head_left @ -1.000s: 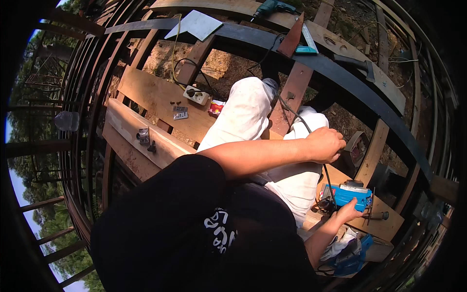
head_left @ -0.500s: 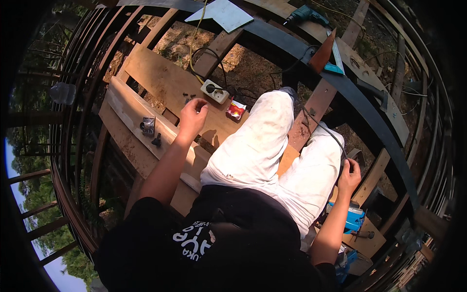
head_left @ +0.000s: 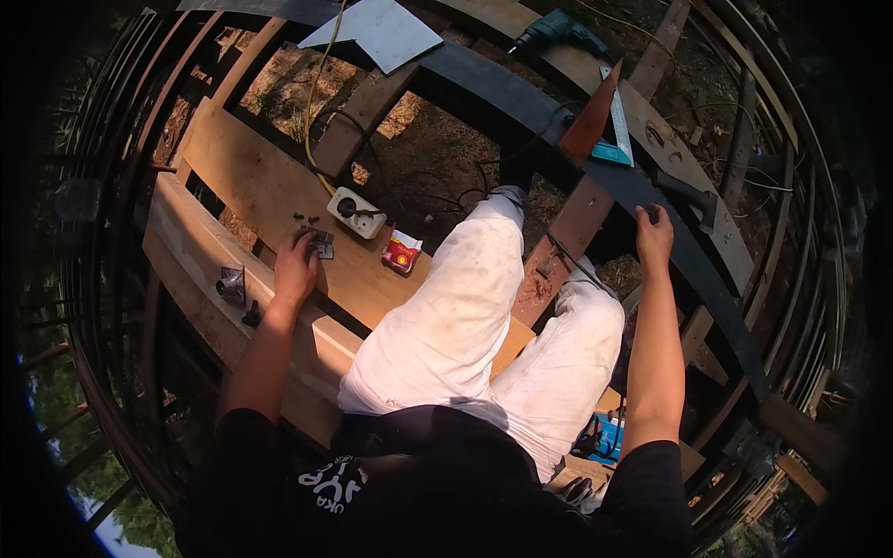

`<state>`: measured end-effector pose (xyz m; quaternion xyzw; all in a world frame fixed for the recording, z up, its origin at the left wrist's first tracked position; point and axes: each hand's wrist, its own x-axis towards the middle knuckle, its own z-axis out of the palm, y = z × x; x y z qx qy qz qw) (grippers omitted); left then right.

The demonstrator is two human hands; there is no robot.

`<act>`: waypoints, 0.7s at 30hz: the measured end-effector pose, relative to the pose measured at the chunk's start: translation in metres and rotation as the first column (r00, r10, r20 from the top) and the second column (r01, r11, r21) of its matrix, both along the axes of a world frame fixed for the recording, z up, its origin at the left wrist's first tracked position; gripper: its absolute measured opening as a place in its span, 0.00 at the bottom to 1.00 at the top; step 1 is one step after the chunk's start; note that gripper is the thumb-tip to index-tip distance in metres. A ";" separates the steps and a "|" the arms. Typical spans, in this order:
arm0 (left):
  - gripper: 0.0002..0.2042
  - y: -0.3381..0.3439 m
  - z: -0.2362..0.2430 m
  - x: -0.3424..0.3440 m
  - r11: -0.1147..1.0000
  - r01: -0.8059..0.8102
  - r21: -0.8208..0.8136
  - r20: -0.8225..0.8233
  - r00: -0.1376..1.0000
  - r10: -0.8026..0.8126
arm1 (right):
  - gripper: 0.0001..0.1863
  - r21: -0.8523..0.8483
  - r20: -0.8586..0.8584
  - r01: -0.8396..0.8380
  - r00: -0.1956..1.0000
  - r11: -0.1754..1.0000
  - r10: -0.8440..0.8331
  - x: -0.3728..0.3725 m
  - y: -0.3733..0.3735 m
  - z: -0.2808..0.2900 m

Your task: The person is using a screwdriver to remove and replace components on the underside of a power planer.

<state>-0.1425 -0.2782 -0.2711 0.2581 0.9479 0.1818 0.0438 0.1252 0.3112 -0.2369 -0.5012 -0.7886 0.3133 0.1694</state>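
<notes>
My left hand [head_left: 295, 267] is bent down over the light wooden board on the left. Its fingertips touch a small dark, flat, square piece [head_left: 322, 244]; the grip itself is partly hidden. Small dark screws [head_left: 309, 219] lie just beyond the fingers. Near my left wrist, a small packet with a dark round part [head_left: 231, 285] lies on the nearer board. My right hand [head_left: 655, 232] is raised beside the dark curved beam [head_left: 684, 223], fingers loosely bent and apart, with nothing visible in them. A black cord [head_left: 584, 265] passes over my right knee.
A white socket block [head_left: 361, 221] with a plug and a red-and-white pack [head_left: 401, 252] lie on the board [head_left: 233, 153]. Farther off are a green drill [head_left: 563, 34], a try square [head_left: 616, 139], a reddish triangular piece [head_left: 591, 121] and a hammer-like tool [head_left: 690, 197]. Gaps separate the boards.
My left hand has lowered from above the board to the small dark piece. My right hand has left the cord beside my knee and moved forward toward the curved beam. The view has shifted.
</notes>
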 end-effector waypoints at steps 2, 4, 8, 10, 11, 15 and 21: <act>0.19 0.004 0.009 -0.007 0.997 0.012 -0.073 -0.007 1.000 -0.012 | 0.29 -0.058 0.007 0.076 0.997 0.995 -0.076 -0.044 0.029 -0.016; 0.19 0.015 0.016 -0.018 0.997 0.053 -0.060 0.032 0.998 -0.051 | 0.38 0.053 0.104 0.127 0.986 0.991 -0.132 -0.056 0.080 -0.054; 0.21 0.012 0.015 -0.019 0.997 0.015 -0.077 0.042 0.999 -0.012 | 0.45 0.128 0.391 0.085 0.911 0.988 -0.129 -0.090 0.126 -0.102; 0.21 0.010 0.017 -0.012 0.998 0.006 -0.060 0.051 0.999 -0.003 | 0.40 0.113 0.392 0.029 0.917 0.993 -0.071 -0.112 0.115 -0.094; 0.21 0.007 0.017 -0.010 0.998 -0.005 -0.070 0.055 0.998 0.009 | 0.40 0.103 0.397 0.017 0.916 0.995 -0.057 -0.116 0.119 -0.101; 0.19 0.016 0.010 -0.025 0.992 0.065 -0.112 0.047 0.997 -0.060 | 0.31 -0.176 0.288 0.044 0.958 0.983 0.009 -0.111 0.163 -0.113; 0.15 0.019 0.013 -0.055 0.975 0.174 -0.135 0.187 0.971 -0.147 | 0.26 -0.636 -0.231 0.261 0.833 0.726 -0.502 -0.094 0.201 -0.130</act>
